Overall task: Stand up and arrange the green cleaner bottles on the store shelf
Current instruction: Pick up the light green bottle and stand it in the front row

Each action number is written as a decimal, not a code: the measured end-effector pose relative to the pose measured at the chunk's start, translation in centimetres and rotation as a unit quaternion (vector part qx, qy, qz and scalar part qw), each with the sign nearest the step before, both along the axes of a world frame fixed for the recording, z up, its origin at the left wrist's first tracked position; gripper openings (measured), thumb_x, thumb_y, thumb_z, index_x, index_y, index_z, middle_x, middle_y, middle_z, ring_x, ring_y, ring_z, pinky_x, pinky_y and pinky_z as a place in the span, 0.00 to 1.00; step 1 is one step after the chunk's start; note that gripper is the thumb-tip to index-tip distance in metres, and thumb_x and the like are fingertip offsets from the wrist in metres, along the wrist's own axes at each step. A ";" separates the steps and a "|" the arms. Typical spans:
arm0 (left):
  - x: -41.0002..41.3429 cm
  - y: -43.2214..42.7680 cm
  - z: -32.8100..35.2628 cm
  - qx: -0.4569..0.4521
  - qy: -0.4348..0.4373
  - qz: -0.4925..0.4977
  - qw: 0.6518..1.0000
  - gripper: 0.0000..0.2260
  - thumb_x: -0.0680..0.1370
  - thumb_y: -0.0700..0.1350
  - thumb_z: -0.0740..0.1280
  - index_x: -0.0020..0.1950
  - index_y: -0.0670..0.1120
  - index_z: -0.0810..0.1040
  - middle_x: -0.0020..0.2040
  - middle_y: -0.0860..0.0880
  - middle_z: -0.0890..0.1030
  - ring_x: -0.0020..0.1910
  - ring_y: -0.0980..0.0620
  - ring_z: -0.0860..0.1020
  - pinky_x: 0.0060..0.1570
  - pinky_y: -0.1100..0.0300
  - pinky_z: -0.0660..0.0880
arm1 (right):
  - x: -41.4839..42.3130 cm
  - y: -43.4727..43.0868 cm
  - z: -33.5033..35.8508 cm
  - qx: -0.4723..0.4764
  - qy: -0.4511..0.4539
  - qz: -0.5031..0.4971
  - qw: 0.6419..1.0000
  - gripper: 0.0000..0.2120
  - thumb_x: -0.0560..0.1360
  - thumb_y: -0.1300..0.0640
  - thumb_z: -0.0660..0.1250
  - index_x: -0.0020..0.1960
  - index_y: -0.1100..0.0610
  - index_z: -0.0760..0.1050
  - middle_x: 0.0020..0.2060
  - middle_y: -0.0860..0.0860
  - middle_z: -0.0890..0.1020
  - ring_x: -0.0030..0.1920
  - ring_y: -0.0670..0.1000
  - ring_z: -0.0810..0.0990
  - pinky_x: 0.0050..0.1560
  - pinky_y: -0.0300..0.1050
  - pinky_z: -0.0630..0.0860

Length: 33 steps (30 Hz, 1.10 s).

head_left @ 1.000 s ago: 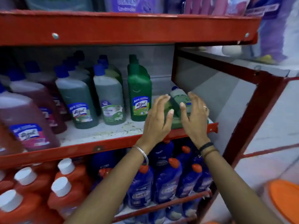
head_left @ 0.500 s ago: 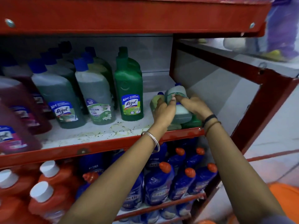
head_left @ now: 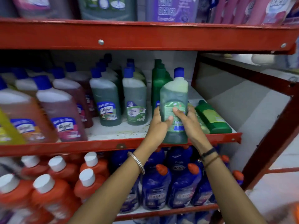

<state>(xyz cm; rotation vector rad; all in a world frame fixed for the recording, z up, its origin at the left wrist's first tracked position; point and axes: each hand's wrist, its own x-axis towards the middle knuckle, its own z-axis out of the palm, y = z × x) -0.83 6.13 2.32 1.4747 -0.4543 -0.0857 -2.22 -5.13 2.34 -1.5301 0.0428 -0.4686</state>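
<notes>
A green cleaner bottle (head_left: 175,96) with a blue cap is upright at the front of the middle shelf (head_left: 113,145), its back label facing me. My left hand (head_left: 159,125) grips its left side and my right hand (head_left: 188,122) its right side. Just right of it a dark green bottle (head_left: 212,118) lies on its side, and a paler one (head_left: 201,123) lies partly hidden behind my right hand. Upright green bottles (head_left: 135,101) stand in rows to the left, with an all-green one (head_left: 159,84) behind the held bottle.
Pink and orange cleaner bottles (head_left: 63,110) fill the shelf's left part. Orange bottles with white caps (head_left: 53,180) and blue bottles (head_left: 182,188) crowd the shelf below. A red upper shelf beam (head_left: 145,36) hangs overhead, and a red post (head_left: 275,135) bounds the right end.
The bottle that lay on top of the fallen ones has been lifted and turned upright by both hands. The view has shifted, bringing the upper shelf's goods into sight.
</notes>
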 end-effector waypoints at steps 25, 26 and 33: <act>4.8 17.9 -5.5 0.225 -0.210 0.258 0.916 0.24 0.72 0.44 0.70 0.63 0.48 0.63 0.62 0.46 0.74 0.59 0.48 0.75 0.54 0.53 0.76 | 6.9 17.3 -3.0 -0.137 -0.055 0.012 0.989 0.20 0.70 0.57 0.71 0.57 0.56 0.65 0.52 0.57 0.72 0.49 0.42 0.75 0.44 0.27 0.74; 4.6 17.8 -5.7 0.238 -0.226 0.274 0.904 0.22 0.72 0.44 0.70 0.61 0.47 0.63 0.60 0.45 0.74 0.57 0.47 0.75 0.50 0.56 0.75 | 6.9 17.6 -3.0 -0.167 -0.046 0.004 0.985 0.22 0.69 0.53 0.72 0.58 0.54 0.65 0.54 0.57 0.72 0.51 0.45 0.74 0.46 0.28 0.74; 3.9 18.1 -6.0 0.149 -0.258 0.253 0.921 0.14 0.74 0.35 0.62 0.59 0.44 0.68 0.60 0.46 0.68 0.59 0.59 0.67 0.61 0.67 0.67 | 6.9 17.6 -2.1 -0.156 -0.028 0.040 0.986 0.24 0.67 0.51 0.74 0.59 0.50 0.68 0.54 0.48 0.79 0.55 0.45 0.79 0.53 0.40 0.77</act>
